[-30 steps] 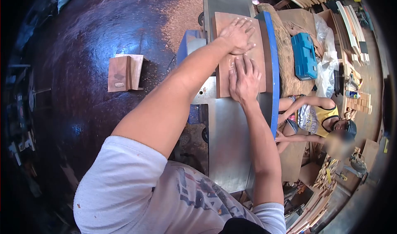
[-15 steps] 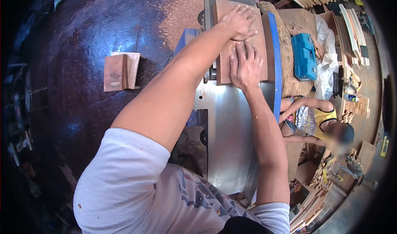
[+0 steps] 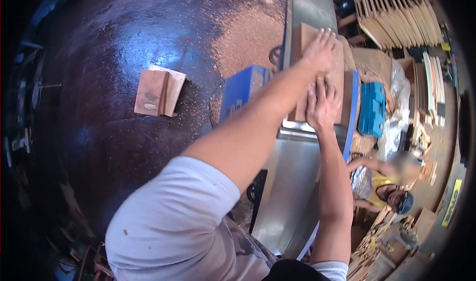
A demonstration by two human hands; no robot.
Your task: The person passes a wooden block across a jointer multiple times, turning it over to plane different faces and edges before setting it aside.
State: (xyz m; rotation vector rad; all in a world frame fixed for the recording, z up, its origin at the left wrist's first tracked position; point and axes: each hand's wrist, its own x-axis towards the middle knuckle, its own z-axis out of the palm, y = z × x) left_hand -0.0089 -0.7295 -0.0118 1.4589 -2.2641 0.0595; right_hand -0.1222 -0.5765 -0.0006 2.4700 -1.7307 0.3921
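Observation:
A flat brown wooden board [image 3: 308,33] lies on the metal bed [image 3: 292,167] of a jointer-like machine, alongside its blue-edged fence [image 3: 353,100]. My left hand [image 3: 321,54] lies on the upper part of the board, palm down with fingers stretched forward. Closer to me, my right hand [image 3: 325,105] presses on the board's near end, its fingers extended and slightly apart. Neither hand is wrapped round anything. A gap in the bed shows just behind the board's near edge; the board hides whatever lies beneath it.
Two wooden pieces [image 3: 151,92] rest together on the floor at left. Wood shavings [image 3: 248,43] are heaped beside the machine, near a blue housing [image 3: 243,90]. At right are a teal case [image 3: 372,110], stacked boards [image 3: 399,15] and a seated person [image 3: 382,184] in a yellow top.
The board and both hands have slid a little forward along the machine bed. My view has shifted, and the seated person's head and arms have changed position.

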